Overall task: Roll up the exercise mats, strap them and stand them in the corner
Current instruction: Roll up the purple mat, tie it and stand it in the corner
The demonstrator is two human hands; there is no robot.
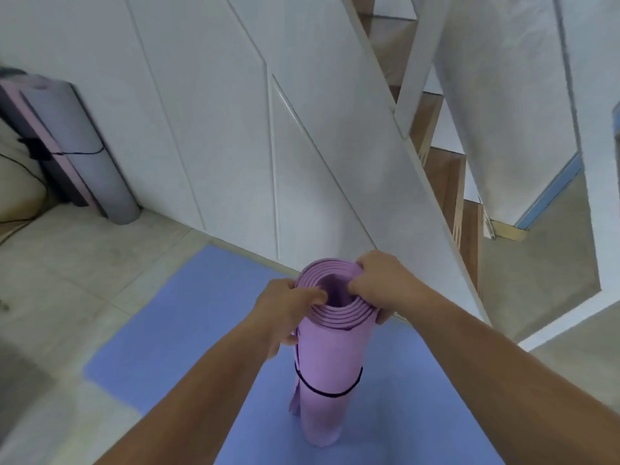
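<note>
With left hand [288,308] and right hand [379,283] I'm pinching the strapped purple mat [330,360] by its rim; standing it in the upper-left corner [147,209] seems next.

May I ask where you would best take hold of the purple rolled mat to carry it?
Probably round its body above the black strap, one hand from each side: the purple rolled mat stands upright, and the strap binds its coils there, while the top rim, where the left hand and right hand grip, looks looser.
</note>
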